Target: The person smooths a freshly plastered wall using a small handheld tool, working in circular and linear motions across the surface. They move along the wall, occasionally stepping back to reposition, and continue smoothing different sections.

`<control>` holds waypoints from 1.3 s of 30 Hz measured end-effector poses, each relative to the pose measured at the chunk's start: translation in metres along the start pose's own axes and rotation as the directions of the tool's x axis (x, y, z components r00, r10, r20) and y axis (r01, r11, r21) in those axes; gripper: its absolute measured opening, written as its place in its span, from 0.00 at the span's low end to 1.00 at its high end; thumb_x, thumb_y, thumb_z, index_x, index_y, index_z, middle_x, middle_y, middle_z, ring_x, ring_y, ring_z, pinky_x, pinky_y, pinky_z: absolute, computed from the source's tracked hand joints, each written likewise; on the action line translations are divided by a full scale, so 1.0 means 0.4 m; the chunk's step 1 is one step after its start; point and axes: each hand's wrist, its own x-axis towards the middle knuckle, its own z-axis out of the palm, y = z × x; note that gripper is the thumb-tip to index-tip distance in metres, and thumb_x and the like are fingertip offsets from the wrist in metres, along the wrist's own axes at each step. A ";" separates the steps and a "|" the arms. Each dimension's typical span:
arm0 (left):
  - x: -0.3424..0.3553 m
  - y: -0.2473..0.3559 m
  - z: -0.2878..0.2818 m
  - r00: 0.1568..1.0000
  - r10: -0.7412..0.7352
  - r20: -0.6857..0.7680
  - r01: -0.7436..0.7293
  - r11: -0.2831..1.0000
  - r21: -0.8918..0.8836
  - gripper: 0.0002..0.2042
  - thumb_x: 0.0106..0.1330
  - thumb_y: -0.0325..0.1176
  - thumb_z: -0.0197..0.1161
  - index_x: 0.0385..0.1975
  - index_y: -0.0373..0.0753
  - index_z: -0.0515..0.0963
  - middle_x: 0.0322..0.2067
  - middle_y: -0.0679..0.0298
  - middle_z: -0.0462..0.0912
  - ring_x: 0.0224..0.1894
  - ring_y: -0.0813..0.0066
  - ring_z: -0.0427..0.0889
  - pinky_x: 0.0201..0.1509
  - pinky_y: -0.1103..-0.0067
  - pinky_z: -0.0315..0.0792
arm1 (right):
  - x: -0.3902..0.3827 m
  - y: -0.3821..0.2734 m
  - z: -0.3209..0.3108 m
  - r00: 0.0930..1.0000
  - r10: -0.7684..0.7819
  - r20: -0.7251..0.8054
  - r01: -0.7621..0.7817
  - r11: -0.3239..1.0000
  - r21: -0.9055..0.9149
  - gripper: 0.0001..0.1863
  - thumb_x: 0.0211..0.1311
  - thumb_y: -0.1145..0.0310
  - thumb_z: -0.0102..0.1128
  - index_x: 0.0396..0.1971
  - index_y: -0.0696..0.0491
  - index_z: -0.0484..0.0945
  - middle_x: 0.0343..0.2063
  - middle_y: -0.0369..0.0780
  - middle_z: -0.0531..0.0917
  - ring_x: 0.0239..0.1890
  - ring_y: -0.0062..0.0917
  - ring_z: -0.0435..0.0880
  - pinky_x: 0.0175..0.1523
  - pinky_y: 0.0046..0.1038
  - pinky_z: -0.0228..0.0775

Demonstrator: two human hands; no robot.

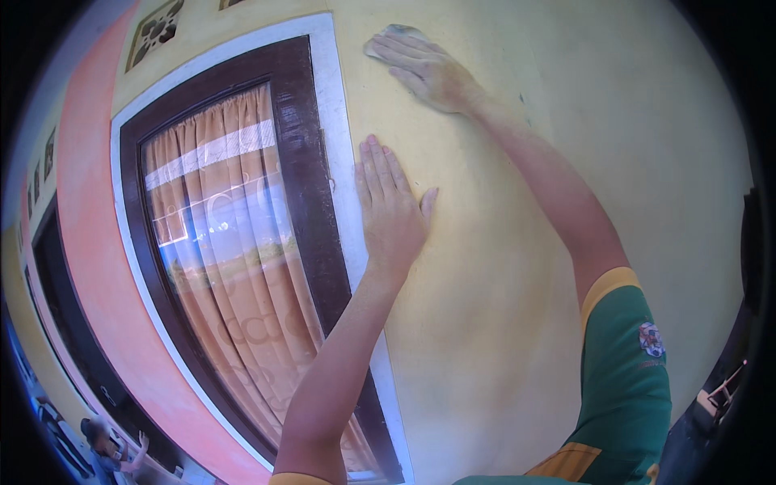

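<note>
From the head view, the left hand (390, 208) lies flat on the pale yellow wall (517, 267), fingers (373, 166) straight and together, open and gripping nothing, thumb spread to the side; it sits just right of the white window trim (339, 121). Higher up the wall from that trim, the right hand (424, 69) presses a small grey pad or piece of sandpaper (396, 34) against the wall under extended fingers, held flat rather than clenched. Left of the trim stands the dark brown window frame (303, 162) with an orange curtain (234, 267) behind the glass. A green and yellow sleeve (622, 380) covers the right upper arm.
</note>
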 end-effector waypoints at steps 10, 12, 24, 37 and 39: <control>0.036 0.033 0.016 0.999 0.013 -0.052 -0.015 1.000 -0.025 0.47 0.74 0.55 0.59 0.72 0.14 0.54 0.77 0.29 0.48 0.82 0.37 0.45 0.84 0.53 0.42 | 0.012 0.122 -0.010 0.993 0.090 -0.074 -0.100 0.984 -0.149 0.21 0.79 0.63 0.51 0.66 0.51 0.79 0.68 0.42 0.78 0.73 0.39 0.71 0.80 0.41 0.56; 0.016 -0.001 0.026 0.997 0.055 -0.052 -0.056 0.998 -0.012 0.46 0.74 0.55 0.59 0.72 0.14 0.55 0.77 0.29 0.49 0.82 0.37 0.45 0.84 0.53 0.42 | -0.001 0.048 -0.013 0.998 -0.066 -0.025 0.067 0.997 0.033 0.21 0.79 0.62 0.52 0.66 0.51 0.79 0.68 0.42 0.79 0.72 0.39 0.73 0.80 0.41 0.56; 0.003 0.001 0.026 0.995 0.091 -0.049 -0.093 0.994 -0.058 0.46 0.74 0.53 0.60 0.74 0.16 0.51 0.77 0.31 0.49 0.82 0.38 0.46 0.84 0.53 0.43 | 0.063 0.025 0.010 0.998 0.030 -0.047 -0.030 1.000 -0.008 0.24 0.76 0.65 0.52 0.67 0.58 0.75 0.69 0.48 0.75 0.76 0.43 0.66 0.82 0.42 0.52; -0.004 -0.015 0.030 0.993 0.101 -0.058 -0.107 0.989 -0.103 0.45 0.74 0.52 0.60 0.74 0.17 0.52 0.78 0.33 0.49 0.82 0.41 0.46 0.84 0.55 0.44 | 0.021 0.036 0.028 0.997 -0.073 -0.013 0.072 0.993 -0.094 0.24 0.81 0.58 0.48 0.70 0.48 0.75 0.68 0.41 0.78 0.74 0.34 0.71 0.80 0.37 0.58; 0.008 -0.026 0.022 0.993 0.103 -0.066 -0.107 0.992 -0.066 0.45 0.74 0.52 0.60 0.74 0.17 0.52 0.78 0.33 0.49 0.82 0.41 0.47 0.84 0.55 0.44 | -0.001 0.152 -0.018 0.999 -0.011 -0.033 0.010 1.000 -0.029 0.23 0.80 0.59 0.48 0.69 0.45 0.76 0.69 0.40 0.78 0.74 0.35 0.70 0.80 0.38 0.57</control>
